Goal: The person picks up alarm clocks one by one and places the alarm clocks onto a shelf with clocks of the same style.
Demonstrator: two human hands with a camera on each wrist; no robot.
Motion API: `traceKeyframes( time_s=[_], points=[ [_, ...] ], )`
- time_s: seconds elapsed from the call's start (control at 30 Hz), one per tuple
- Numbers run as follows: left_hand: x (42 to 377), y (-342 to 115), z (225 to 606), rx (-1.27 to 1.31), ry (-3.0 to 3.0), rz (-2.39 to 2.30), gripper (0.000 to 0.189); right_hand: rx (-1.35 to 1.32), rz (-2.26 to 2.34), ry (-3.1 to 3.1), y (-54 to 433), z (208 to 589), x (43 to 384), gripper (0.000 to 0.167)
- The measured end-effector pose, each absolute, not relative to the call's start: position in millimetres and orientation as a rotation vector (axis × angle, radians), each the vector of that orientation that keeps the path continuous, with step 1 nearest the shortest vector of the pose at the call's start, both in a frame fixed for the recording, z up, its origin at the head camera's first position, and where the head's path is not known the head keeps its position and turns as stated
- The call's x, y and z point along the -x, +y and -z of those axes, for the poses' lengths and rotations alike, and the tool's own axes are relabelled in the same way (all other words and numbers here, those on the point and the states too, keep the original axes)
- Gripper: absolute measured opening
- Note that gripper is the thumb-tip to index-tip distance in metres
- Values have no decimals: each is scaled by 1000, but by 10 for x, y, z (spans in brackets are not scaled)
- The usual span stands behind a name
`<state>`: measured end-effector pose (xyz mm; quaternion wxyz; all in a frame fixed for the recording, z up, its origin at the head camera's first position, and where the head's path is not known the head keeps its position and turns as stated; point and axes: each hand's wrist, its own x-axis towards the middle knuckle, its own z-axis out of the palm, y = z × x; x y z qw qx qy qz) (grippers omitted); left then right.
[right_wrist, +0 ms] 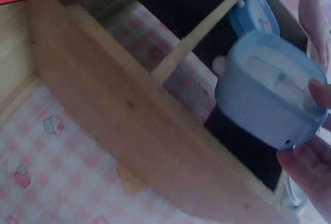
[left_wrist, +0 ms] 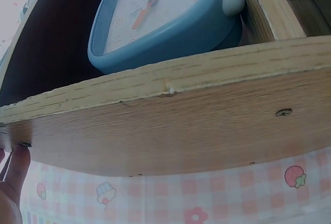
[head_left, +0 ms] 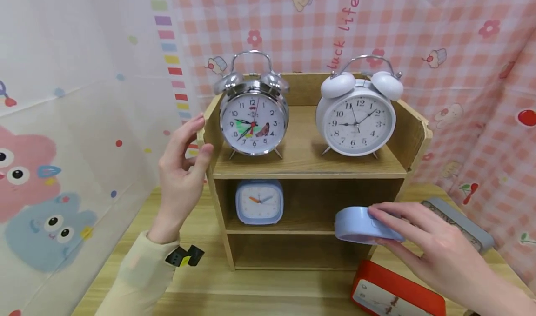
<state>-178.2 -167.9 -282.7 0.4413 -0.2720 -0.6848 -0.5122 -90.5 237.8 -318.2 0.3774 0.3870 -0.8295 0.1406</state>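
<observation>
My right hand [head_left: 435,246] grips a light blue alarm clock [head_left: 360,225] by its edge, in front of the right end of the wooden shelf's middle level. In the right wrist view that clock [right_wrist: 269,89] is tilted, thumb at its face and fingers beneath. My left hand [head_left: 184,171] touches the left side panel of the wooden shelf [head_left: 310,174] near its top. A second blue alarm clock [head_left: 259,202] stands at the left of the middle level; the left wrist view shows this clock [left_wrist: 165,22] close up behind the shelf edge.
On the top level stand a silver twin-bell clock [head_left: 254,125] and a white twin-bell clock [head_left: 356,123]. A red clock [head_left: 393,292] lies on the table [head_left: 201,288] at front right. Beside the shelf's right side is a grey clock [head_left: 460,223]. Patterned cloth [head_left: 310,32] hangs behind.
</observation>
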Motion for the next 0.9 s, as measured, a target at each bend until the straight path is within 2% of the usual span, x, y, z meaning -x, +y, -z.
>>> traceKeyframes(
  time_s=[0.33, 0.77, 0.8, 0.9],
  points=[
    [1800, -1674, 2845, 692, -1694, 1273, 43, -1009, -281, -2009, 2064, 3246, 1289, 56],
    [1804, -1681, 2859, 690, -1684, 1275, 43, -1009, -288, -2116, 1995, 3211, 1495, 59],
    [1808, -1682, 2860, 691, -1682, 1274, 43, -1012, -284, -2128, 1999, 3207, 1514, 56],
    [1817, -1689, 2861, 691, -1680, 1271, 44, -1004, -257, -2171, 2009, 3197, 1559, 33]
  ],
)
